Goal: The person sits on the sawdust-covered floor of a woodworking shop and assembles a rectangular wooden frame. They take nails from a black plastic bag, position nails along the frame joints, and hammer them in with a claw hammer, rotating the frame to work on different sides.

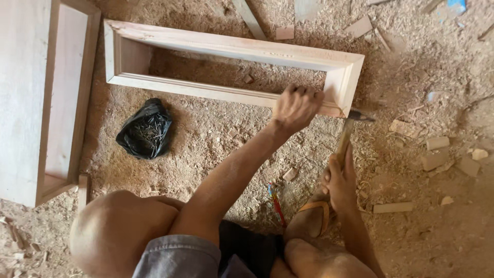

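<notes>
Left hand (294, 106) pressed on wooden frame (226, 49) corner. Right hand (340, 180) gripping hammer (348, 133) beside it. Black bag of nails (145, 129) nearby on sawdust floor (216, 139).

Sawdust-covered floor (216, 134), scattered wood offcuts (435, 149), pale wooden box (31, 98) at left.

The left hand (296, 105) is curled in a fist on the wooden frame (231, 49). The right hand (340, 181), below the frame's corner, grips tight.

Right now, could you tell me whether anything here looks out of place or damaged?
Nothing looks damaged. The floor is strewn with sawdust and wood offcuts, a black bag of nails lies open beside the wooden frame, and a pencil lies loose near the knee.
</notes>
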{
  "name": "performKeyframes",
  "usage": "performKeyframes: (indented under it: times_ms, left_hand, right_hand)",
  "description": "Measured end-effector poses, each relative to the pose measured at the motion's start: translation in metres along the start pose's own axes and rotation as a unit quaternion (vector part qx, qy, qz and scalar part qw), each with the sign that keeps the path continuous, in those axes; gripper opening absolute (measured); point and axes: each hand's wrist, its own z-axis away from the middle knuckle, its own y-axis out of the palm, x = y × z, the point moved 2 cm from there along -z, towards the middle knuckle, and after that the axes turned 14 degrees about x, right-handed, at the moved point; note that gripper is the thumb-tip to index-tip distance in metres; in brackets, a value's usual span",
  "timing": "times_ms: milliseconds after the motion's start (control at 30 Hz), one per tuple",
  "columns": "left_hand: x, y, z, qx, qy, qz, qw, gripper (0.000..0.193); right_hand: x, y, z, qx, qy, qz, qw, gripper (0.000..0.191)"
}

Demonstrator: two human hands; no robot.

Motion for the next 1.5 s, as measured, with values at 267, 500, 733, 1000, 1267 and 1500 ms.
performKeyframes:
  times_ms: [267,500,733,1000,1267,1500]
  left_hand:
    - [0.019,-0.027,0.041,-0.439,0.085,0.253,0.858,0.023]
    - [0.142,-0.031,0.121,-0.639,-0.36,0.311,0.604,0.054]
    - [0.165,-0.039,0.15,-0.496,-0.494,0.556,0.448,0.107]
    - [0.134,-0.001,0.134,-0.226,-0.297,0.852,0.367,0.068]
    - [0.096,0.021,0.155,-0.249,-0.225,0.822,0.461,0.067]
    - [0.086,0.06,0.173,-0.271,-0.222,0.86,0.372,0.069]
  right_hand:
    - [-0.058,0.013,0.008,-0.088,0.126,-0.028,0.988,0.031]
    - [-0.075,-0.011,0.042,-0.075,0.148,0.064,0.984,0.022]
    - [-0.053,-0.022,0.045,-0.069,0.118,0.109,0.985,0.024]
    - [-0.063,-0.051,0.051,-0.134,0.061,0.28,0.949,0.03]
    - [-0.089,-0.068,0.063,-0.127,0.059,0.182,0.973,0.036]
    - [-0.076,-0.075,0.072,-0.121,0.037,0.09,0.988,0.03]
